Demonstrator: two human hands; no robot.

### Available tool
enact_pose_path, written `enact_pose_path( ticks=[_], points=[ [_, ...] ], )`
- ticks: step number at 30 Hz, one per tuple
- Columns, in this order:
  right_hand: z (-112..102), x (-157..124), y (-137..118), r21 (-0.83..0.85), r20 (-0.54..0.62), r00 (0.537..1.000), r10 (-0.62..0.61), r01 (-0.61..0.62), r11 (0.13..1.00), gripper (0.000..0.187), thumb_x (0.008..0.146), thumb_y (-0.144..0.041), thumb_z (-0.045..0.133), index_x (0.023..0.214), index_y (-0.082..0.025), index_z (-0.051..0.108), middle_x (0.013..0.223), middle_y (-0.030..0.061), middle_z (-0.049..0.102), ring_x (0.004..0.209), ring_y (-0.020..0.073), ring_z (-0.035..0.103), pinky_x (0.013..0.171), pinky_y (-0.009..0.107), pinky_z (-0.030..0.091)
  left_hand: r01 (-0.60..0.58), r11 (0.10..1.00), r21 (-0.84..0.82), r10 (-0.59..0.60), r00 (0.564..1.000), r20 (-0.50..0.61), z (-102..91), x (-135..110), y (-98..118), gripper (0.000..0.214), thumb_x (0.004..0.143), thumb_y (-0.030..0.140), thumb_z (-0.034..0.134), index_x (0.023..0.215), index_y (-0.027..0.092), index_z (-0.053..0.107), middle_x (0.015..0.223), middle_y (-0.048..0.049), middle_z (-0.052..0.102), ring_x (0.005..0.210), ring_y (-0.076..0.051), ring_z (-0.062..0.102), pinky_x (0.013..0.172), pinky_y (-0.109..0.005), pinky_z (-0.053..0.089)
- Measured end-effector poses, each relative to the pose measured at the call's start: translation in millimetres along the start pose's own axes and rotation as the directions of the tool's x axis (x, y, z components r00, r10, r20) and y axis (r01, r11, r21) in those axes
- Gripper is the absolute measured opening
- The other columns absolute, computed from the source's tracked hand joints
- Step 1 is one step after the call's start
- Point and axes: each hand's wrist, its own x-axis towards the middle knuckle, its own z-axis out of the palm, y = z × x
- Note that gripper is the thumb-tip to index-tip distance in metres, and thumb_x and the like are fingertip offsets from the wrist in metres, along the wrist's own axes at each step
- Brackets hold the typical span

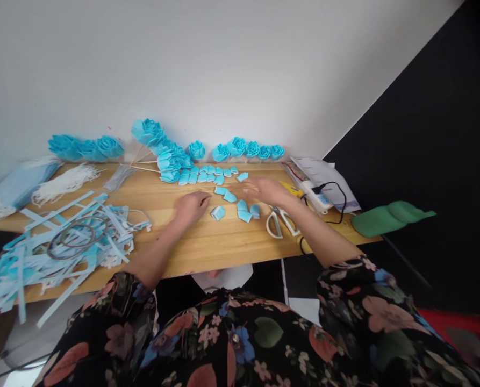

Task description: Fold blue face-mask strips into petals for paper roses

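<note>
My left hand (193, 207) rests on the wooden table with its fingers curled in, and no object shows in it. Just right of it lies a folded light-blue fabric piece (217, 213). My right hand (267, 191) reaches over the table, fingers stretched out and apart, close to another folded blue piece (243, 176); whether they touch is unclear. Between the hands several more folded pieces (229, 197) are scattered. Behind them, similar pieces (203, 176) lie in rows. White-handled scissors (275, 224) lie below my right wrist, partly covered by the forearm.
Blue fabric flowers (237, 146) line the wall, some on sticks. Cut blue and white strips (74, 242) heap at the left, near face masks (20, 180), white cords (64, 183) and wires (119, 177). A power strip (317, 196) and green bottle (388, 219) are at the right.
</note>
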Motion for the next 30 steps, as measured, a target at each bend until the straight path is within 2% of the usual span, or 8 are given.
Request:
enact_pose_path(
  ticks=[4,8,13,19,23,25,28,30],
  points=[
    [9,54,8,0.042,-0.060,0.997,-0.048,0.050,0.998,0.046,0.098,-0.034,0.053,0.142,-0.023,0.059,0.143,0.0086,0.063,0.134,0.0310,0.058,0.112,0.046,0.045,0.016,1.000,-0.015,-0.016,1.000,-0.026,-1.1,1,-2,0.036,0.097,0.031,0.044,0.105,0.022,0.077,0.117,-0.0090,0.076,0.105,-0.028,0.069,0.085,-0.035,0.051],
    [33,104,6,0.014,-0.032,0.999,0.005,-0.005,1.000,0.056,0.098,-0.041,0.054,0.147,-0.014,0.051,0.153,0.0142,0.053,0.141,0.0290,0.052,0.115,0.042,0.041,0.058,0.998,0.006,-0.057,0.995,-0.082,-5.5,1,-4,0.036,0.098,0.032,0.044,0.107,0.022,0.076,0.115,-0.0082,0.076,0.106,-0.027,0.069,0.084,-0.034,0.050],
    [51,131,-4,-0.011,0.018,0.999,0.027,-0.027,1.000,0.054,0.099,-0.043,0.053,0.145,-0.015,0.053,0.148,0.0174,0.057,0.136,0.0304,0.056,0.113,0.045,0.043,0.079,0.997,0.013,-0.077,0.990,-0.117,-10.0,2,-5,0.036,0.098,0.030,0.042,0.110,0.022,0.076,0.119,-0.0089,0.075,0.109,-0.029,0.069,0.086,-0.036,0.050],
    [50,93,-19,0.007,0.102,0.984,-0.145,0.146,0.989,0.044,0.096,-0.037,0.058,0.137,-0.021,0.061,0.143,0.0092,0.063,0.130,0.0241,0.060,0.109,0.034,0.045,0.107,0.994,0.031,-0.102,0.988,-0.116,-8.8,4,-5,0.037,0.099,0.031,0.043,0.109,0.021,0.076,0.117,-0.0101,0.076,0.107,-0.029,0.069,0.085,-0.036,0.050],
    [44,49,-25,0.027,0.126,0.943,-0.308,0.307,0.951,0.043,0.096,-0.035,0.058,0.134,-0.017,0.065,0.136,0.0136,0.067,0.128,0.0269,0.061,0.108,0.038,0.046,0.121,0.992,0.031,-0.118,0.988,-0.100,-7.7,4,-4,0.037,0.098,0.032,0.044,0.111,0.021,0.077,0.117,-0.0104,0.076,0.106,-0.030,0.069,0.083,-0.035,0.050],
    [39,34,-24,0.081,0.128,0.930,-0.344,0.336,0.938,0.039,0.096,-0.035,0.057,0.132,-0.022,0.066,0.134,0.0102,0.069,0.125,0.0262,0.063,0.104,0.038,0.048,0.130,0.991,0.022,-0.127,0.987,-0.102,-7.3,4,-4,0.036,0.098,0.031,0.045,0.113,0.021,0.076,0.120,-0.0101,0.075,0.108,-0.030,0.069,0.083,-0.035,0.050],
    [27,26,-15,0.130,0.075,0.964,-0.256,0.245,0.961,0.036,0.096,-0.038,0.056,0.127,-0.028,0.069,0.131,0.0053,0.071,0.116,0.0259,0.067,0.095,0.035,0.051,0.154,0.988,0.017,-0.152,0.984,-0.092,-7.3,4,-4,0.037,0.099,0.032,0.045,0.114,0.020,0.076,0.122,-0.0094,0.074,0.110,-0.030,0.069,0.081,-0.034,0.049],
    [16,30,-3,0.132,-0.011,0.991,-0.137,0.137,0.982,0.034,0.096,-0.037,0.054,0.124,-0.025,0.072,0.124,0.0059,0.074,0.107,0.0254,0.069,0.090,0.034,0.051,0.167,0.986,0.025,-0.165,0.983,-0.082,-7.6,4,-4,0.037,0.099,0.032,0.044,0.114,0.020,0.077,0.122,-0.0090,0.075,0.110,-0.030,0.069,0.080,-0.034,0.049]
  ],
)
